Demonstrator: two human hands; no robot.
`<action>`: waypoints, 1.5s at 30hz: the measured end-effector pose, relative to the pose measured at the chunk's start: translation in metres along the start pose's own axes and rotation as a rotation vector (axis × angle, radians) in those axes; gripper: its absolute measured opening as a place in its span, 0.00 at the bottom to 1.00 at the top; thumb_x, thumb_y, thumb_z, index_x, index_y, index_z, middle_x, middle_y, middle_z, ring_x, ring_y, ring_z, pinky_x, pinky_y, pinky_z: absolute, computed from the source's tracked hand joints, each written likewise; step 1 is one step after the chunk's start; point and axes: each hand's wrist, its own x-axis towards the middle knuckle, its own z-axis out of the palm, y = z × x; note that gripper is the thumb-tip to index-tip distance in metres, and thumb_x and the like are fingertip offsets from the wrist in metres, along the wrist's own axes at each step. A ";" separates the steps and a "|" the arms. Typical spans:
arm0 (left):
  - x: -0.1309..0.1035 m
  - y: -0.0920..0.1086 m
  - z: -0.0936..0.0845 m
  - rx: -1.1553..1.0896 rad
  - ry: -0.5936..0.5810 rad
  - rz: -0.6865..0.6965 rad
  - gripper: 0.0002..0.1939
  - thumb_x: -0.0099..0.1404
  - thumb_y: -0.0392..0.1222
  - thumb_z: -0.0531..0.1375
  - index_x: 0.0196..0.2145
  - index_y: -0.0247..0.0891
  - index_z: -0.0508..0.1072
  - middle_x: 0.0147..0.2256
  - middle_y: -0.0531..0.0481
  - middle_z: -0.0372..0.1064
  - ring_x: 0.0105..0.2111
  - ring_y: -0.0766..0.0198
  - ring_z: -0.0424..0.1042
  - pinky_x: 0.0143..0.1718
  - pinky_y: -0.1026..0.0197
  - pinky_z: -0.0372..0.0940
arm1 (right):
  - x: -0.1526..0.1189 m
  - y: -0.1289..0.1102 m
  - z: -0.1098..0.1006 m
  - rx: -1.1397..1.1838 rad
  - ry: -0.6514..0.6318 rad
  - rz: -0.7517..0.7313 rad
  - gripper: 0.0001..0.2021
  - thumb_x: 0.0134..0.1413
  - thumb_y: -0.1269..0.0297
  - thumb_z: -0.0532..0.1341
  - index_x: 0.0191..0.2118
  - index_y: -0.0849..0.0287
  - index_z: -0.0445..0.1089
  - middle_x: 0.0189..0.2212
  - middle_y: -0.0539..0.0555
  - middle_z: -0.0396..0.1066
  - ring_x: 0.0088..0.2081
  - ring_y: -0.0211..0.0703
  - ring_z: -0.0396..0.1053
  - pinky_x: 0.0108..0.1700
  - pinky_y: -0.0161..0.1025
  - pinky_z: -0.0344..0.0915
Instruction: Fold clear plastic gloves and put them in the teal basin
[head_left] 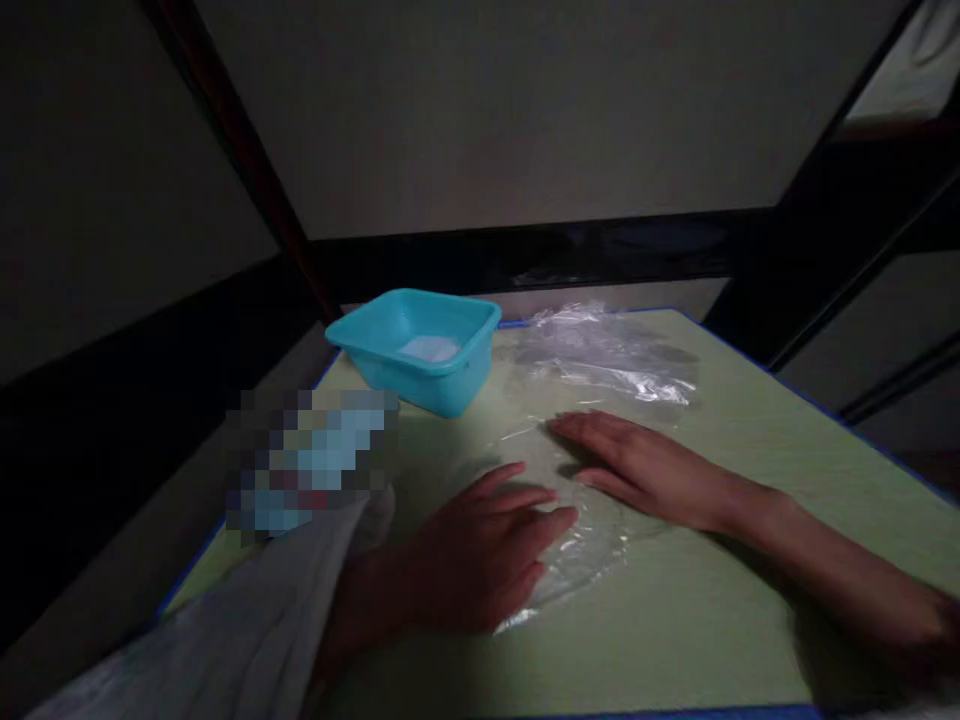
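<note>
A clear plastic bag or sheet (589,545) lies spread on the pale green tabletop, slightly wrinkled and shiny along its near edge. My left hand (491,550) rests over its left part, palm down with the fingers apart. Across from it, my right hand (645,468) lies on the plastic's upper right side, fingers stretched out and lying flat. Neither hand grips anything. Just beyond my right hand is a crumpled heap of clear plastic (611,350); whether it is one piece or several I cannot tell.
A turquoise plastic basin (450,385) stands at the table's back left, with something white (430,348) inside. Left of my sleeve sits a light-blue item (334,450), pixelated beyond recognition. The table (750,440) has blue edging. Behind it rises a dim wall (510,120).
</note>
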 end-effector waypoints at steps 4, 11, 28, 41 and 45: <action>-0.001 0.001 -0.005 -0.045 -0.011 0.002 0.15 0.64 0.33 0.48 0.49 0.30 0.61 0.43 0.42 0.72 0.48 0.61 0.68 0.59 0.55 0.49 | 0.000 -0.003 -0.002 -0.004 0.018 0.026 0.22 0.63 0.57 0.46 0.54 0.68 0.59 0.50 0.66 0.66 0.52 0.53 0.63 0.55 0.54 0.60; 0.000 0.005 -0.011 -0.240 -0.196 0.013 0.19 0.66 0.41 0.49 0.53 0.32 0.59 0.48 0.39 0.69 0.51 0.58 0.65 0.59 0.49 0.47 | 0.001 -0.004 -0.002 0.029 -0.016 -0.003 0.21 0.63 0.59 0.48 0.57 0.64 0.56 0.53 0.64 0.64 0.56 0.53 0.60 0.57 0.57 0.56; -0.012 -0.022 0.016 -0.196 0.139 -0.735 0.21 0.62 0.36 0.50 0.54 0.37 0.56 0.54 0.40 0.59 0.56 0.56 0.58 0.56 0.48 0.55 | -0.001 -0.003 0.002 0.007 -0.100 0.023 0.31 0.61 0.50 0.48 0.60 0.71 0.51 0.59 0.69 0.55 0.60 0.56 0.52 0.59 0.60 0.51; 0.007 -0.020 0.001 -0.190 -0.212 -0.699 0.23 0.61 0.37 0.54 0.54 0.34 0.64 0.60 0.42 0.52 0.62 0.52 0.45 0.61 0.42 0.39 | -0.001 -0.002 0.005 -0.044 -0.148 0.017 0.27 0.61 0.51 0.47 0.59 0.64 0.57 0.60 0.65 0.53 0.61 0.55 0.50 0.59 0.60 0.49; 0.005 -0.021 0.001 -0.202 -0.181 -0.698 0.25 0.61 0.37 0.53 0.56 0.34 0.61 0.60 0.42 0.53 0.62 0.51 0.46 0.61 0.42 0.40 | -0.001 -0.002 0.005 -0.037 -0.122 0.012 0.25 0.62 0.52 0.47 0.58 0.63 0.58 0.59 0.65 0.55 0.59 0.54 0.54 0.58 0.60 0.51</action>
